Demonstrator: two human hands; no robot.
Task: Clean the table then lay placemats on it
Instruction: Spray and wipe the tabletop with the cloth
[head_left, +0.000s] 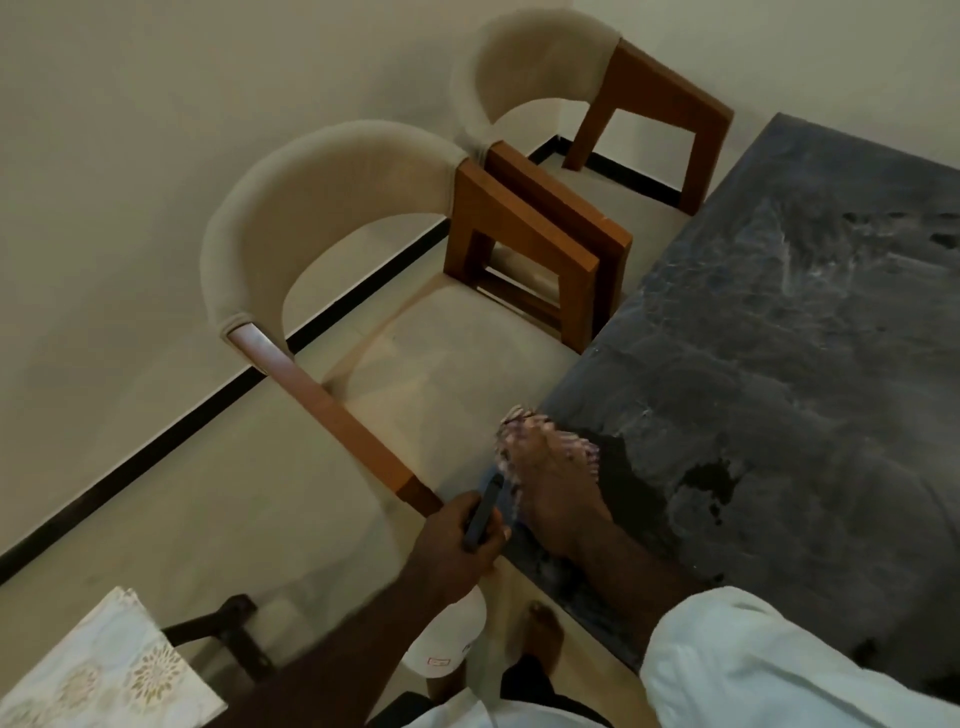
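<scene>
The dark marbled table (779, 338) fills the right side, its top streaked with wet marks. My right hand (556, 483) presses a striped cloth (524, 423) flat on the table's near left corner; the cloth is blurred. My left hand (467, 530) is closed around the dark trigger of a white spray bottle (447, 644), which hangs below the hand beside the table's edge. A pale patterned placemat (98, 670) lies at the bottom left on a dark surface.
Two beige cushioned chairs with wooden arms, one near (363, 291) and one far (587, 88), stand along the table's left side against the wall. A black skirting line (208, 415) runs along the floor. My bare foot (543, 631) shows below the table corner.
</scene>
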